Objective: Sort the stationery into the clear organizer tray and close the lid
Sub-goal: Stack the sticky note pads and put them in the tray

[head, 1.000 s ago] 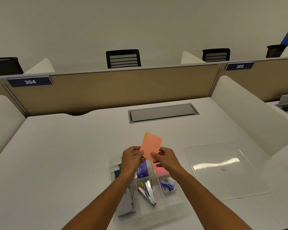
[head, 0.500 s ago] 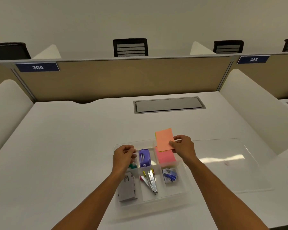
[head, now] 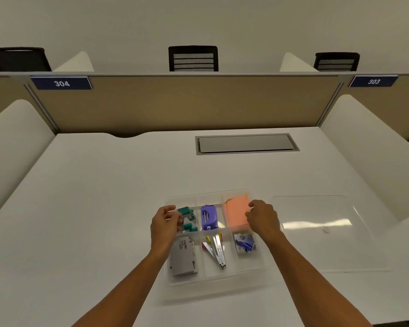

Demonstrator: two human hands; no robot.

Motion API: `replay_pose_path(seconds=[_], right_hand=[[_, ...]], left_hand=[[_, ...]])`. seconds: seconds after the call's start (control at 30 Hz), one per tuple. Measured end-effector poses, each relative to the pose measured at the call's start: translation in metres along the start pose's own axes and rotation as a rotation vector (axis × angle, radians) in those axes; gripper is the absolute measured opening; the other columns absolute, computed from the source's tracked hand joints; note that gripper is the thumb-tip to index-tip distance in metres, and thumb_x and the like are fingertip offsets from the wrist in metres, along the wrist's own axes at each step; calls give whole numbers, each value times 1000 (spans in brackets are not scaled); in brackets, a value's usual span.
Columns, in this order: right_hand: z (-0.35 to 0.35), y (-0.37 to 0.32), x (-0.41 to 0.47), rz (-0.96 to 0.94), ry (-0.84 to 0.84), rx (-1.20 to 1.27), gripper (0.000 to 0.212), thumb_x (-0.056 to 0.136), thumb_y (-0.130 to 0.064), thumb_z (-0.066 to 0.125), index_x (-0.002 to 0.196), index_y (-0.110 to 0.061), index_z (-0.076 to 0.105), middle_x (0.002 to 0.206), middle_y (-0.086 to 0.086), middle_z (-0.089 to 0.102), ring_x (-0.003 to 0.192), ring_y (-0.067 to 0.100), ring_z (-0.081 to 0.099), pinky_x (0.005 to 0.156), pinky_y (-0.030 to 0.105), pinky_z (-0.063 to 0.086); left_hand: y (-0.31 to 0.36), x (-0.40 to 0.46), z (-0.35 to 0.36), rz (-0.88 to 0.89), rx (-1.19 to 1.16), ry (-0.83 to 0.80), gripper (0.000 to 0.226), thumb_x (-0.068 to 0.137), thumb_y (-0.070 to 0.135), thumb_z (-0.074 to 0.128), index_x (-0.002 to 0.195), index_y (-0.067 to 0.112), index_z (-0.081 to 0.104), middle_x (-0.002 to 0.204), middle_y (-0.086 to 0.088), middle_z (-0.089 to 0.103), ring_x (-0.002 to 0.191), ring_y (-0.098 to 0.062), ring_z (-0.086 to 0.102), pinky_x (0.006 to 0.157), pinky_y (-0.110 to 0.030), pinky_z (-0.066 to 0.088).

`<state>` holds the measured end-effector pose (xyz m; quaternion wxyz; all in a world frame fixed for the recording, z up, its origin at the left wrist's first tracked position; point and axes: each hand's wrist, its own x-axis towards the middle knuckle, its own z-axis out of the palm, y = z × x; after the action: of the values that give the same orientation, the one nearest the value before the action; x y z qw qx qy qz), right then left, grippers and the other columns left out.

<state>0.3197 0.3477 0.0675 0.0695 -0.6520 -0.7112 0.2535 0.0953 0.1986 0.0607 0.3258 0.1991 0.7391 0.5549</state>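
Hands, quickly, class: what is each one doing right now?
Left hand: curled at the tray's left rim; grip cannot be told.
Right hand: fingertips at the orange sticky notes; grip unclear.

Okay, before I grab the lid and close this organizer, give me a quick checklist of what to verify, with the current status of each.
1. Orange sticky notes inside the back right compartment: ok.
2. Nothing sticking up above the clear organizer tray rim: cannot tell.
3. Right hand clear of the notes: not ok, fingers at their edge.
4. Left hand off the tray: not ok, at the teal items.
5. Lid lying flat on the desk to the right, unobstructed: ok.
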Motion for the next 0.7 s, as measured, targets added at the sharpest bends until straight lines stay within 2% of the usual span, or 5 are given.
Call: replay_pose_path(seconds=[0.23, 0.4, 0.5, 0.6, 0.7], right_hand=[[-9, 9, -24, -76, 66, -69, 27, 95, -21, 61, 122, -22, 61, 116, -1, 69, 94, 16, 66, 77, 25, 50], [4, 36, -50, -138, 116, 68, 22, 95, -28, 61, 117, -25, 63, 113, -7, 64, 95, 9, 59, 79, 22, 47], [16, 54, -64, -187, 155, 172, 24, 93, -30, 63, 117, -27, 63, 116, -8, 62, 102, 11, 58, 86, 27, 50], [19, 71, -75, -217, 181, 258, 24, 92, -30, 65, 116, -29, 62, 115, -11, 56, 105, 13, 56, 89, 28, 49], [20, 86, -83, -226, 196, 319, 25, 93, -32, 63, 117, -28, 62, 116, -10, 56, 103, 11, 57, 87, 28, 51]], left_hand=[[-22, -23, -2, 284, 194, -22, 18, 94, 9, 58, 107, 21, 59, 111, 4, 61, 97, -16, 62, 69, -12, 56], [-41, -35, -3, 438, 298, -63, 21, 91, 3, 60, 103, 20, 62, 106, 5, 63, 100, -15, 62, 82, -27, 58], [-44, -40, -2, 509, 354, -92, 26, 89, 1, 61, 101, 25, 61, 104, 12, 60, 101, -3, 58, 90, -25, 54], [-43, -51, 6, 543, 373, -142, 25, 90, 3, 61, 100, 25, 62, 103, 17, 60, 104, -1, 58, 95, -23, 48], [-37, -72, 22, 620, 328, -202, 20, 88, 6, 55, 96, 22, 65, 98, 14, 64, 100, -5, 60, 88, -15, 47]])
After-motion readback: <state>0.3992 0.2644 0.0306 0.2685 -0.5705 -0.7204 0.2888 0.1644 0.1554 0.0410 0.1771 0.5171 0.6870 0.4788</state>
